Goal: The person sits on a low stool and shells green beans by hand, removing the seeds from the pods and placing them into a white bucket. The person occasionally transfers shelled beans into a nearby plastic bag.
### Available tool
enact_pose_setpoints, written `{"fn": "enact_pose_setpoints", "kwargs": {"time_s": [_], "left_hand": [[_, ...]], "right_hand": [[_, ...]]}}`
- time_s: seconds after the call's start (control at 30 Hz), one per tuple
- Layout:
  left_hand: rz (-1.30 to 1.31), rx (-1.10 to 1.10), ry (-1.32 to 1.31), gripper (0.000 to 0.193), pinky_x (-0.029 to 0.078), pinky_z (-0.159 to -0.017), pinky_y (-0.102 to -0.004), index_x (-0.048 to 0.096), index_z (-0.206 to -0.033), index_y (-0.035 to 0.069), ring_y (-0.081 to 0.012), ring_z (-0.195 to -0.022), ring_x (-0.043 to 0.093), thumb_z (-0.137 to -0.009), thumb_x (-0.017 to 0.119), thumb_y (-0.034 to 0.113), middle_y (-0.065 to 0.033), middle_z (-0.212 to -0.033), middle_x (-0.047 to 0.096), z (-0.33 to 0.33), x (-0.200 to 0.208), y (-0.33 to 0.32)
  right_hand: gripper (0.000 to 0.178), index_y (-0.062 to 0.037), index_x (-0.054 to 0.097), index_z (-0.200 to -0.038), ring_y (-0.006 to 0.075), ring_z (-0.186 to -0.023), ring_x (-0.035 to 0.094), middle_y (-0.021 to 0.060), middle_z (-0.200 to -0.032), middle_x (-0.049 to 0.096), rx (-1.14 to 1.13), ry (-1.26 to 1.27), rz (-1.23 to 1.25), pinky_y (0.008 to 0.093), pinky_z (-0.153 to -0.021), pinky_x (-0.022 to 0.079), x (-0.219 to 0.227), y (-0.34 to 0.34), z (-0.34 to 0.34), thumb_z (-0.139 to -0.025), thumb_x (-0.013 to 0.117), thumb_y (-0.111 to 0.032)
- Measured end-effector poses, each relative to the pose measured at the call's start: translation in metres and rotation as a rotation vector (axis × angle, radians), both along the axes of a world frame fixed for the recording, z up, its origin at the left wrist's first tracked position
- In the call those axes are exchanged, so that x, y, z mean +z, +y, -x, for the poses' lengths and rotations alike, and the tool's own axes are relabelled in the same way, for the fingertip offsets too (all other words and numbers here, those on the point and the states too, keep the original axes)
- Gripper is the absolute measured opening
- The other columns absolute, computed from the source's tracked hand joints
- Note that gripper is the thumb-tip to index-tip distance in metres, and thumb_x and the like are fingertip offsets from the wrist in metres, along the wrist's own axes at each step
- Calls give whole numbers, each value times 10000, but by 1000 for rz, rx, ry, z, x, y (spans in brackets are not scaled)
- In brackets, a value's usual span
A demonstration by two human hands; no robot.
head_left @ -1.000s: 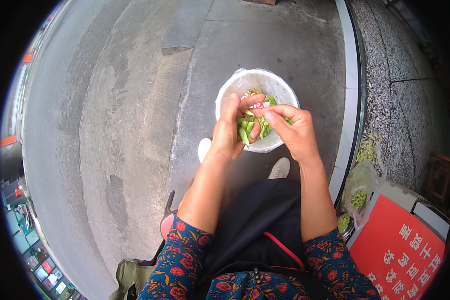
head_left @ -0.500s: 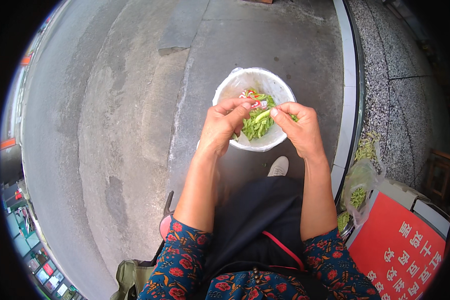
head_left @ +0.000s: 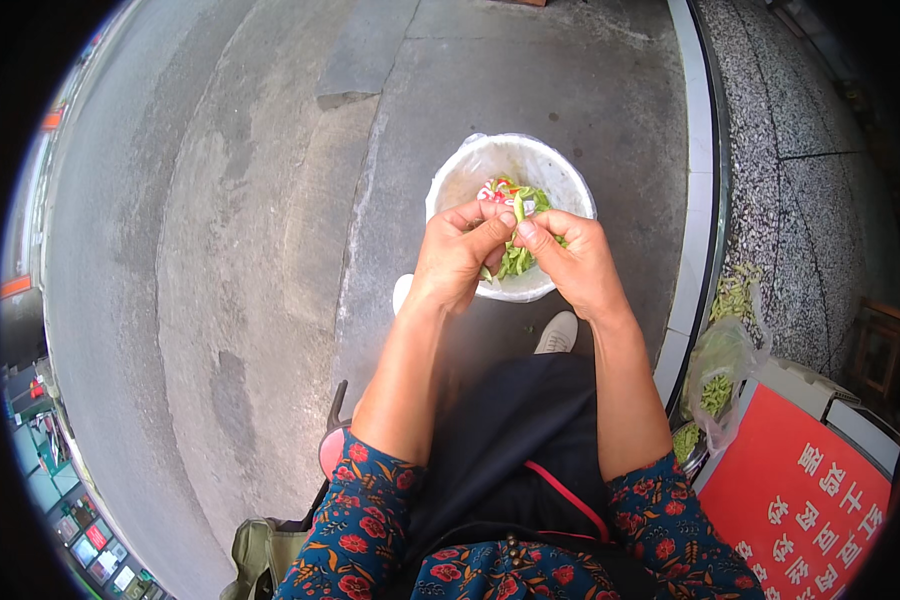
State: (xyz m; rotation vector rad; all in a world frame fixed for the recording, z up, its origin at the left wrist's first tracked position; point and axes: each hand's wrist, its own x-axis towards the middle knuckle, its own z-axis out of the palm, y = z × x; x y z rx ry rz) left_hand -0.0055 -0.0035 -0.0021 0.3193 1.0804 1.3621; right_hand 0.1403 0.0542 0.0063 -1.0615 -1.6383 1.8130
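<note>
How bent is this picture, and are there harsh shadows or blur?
Head view: the pale tile strip bows, and the corners are black; head view: light looks soft, with no hard shadow around the bucket; head view: left hand and right hand look fairly sharp, the green pod too small for fine detail.

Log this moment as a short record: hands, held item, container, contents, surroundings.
Left hand: thumb and fingers pinching a pod
Right hand: thumb and fingers at the same pod
Held item: one slim green pod, roughly upright in the picture, above the bucket
Container: round white bucket on the pavement
Contents: green hulls, red-and-white wrapper
Right side: clear bag near a red sign
</note>
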Motion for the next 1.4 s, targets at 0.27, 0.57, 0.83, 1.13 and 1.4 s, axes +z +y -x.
{"fn": "enact_pose_setpoints", "kwargs": {"time_s": [0.27, 0.57, 0.83, 1.13, 1.4], "left_hand": [[37, -114, 161, 65, 325, -470, -204, 633, -807, 22, -38, -520, 439, -808, 660, 81, 13, -647, 566, 6, 5, -4], [33, -14, 114, 62, 295, -432, -202, 616, -806, 20, -39, -463, 406, -801, 648, 73, 23, -606, 530, -3, 3, -2], [-19, -61, 192, 68, 324, -470, -199, 613, -797, 33, -32, -524, 427, -819, 636, 93, 21, -647, 545, -4, 3, -3], [17, -18, 246, 62, 333, -473, -201, 607, -788, 31, -35, -520, 431, -825, 602, 82, 25, -638, 544, -1, 5, -3], [-175, 134, 977, 79, 457, -548, -254, 574, -744, -17, -90, -621, 547, -774, 629, 31, -49, -721, 574, -18, 2, -2]], "right_hand": [[236, -2, 587, -736, 52, -669, 453, -20, -690, 542, 189, -22, 95, 227, -608, 387, 11, 8, -10, -914, 539, -149], [277, -33, 555, -741, 26, -625, 392, -30, -682, 482, 125, 0, 251, 215, -536, 332, 6, 6, -9, -936, 540, -230], [261, -70, 489, -844, 7, -476, 326, -42, -636, 429, 5, 190, 305, 174, -391, 220, -6, -2, 6, -960, 506, -303], [182, -44, 502, -865, 14, -484, 365, -5, -673, 488, 8, 172, 319, 168, -385, 246, 0, -2, 8, -975, 454, -182], [110, -36, 522, -872, 26, -488, 400, 12, -698, 505, -66, 214, 414, 166, -384, 243, -3, -1, 12, -887, 416, -56]]}}
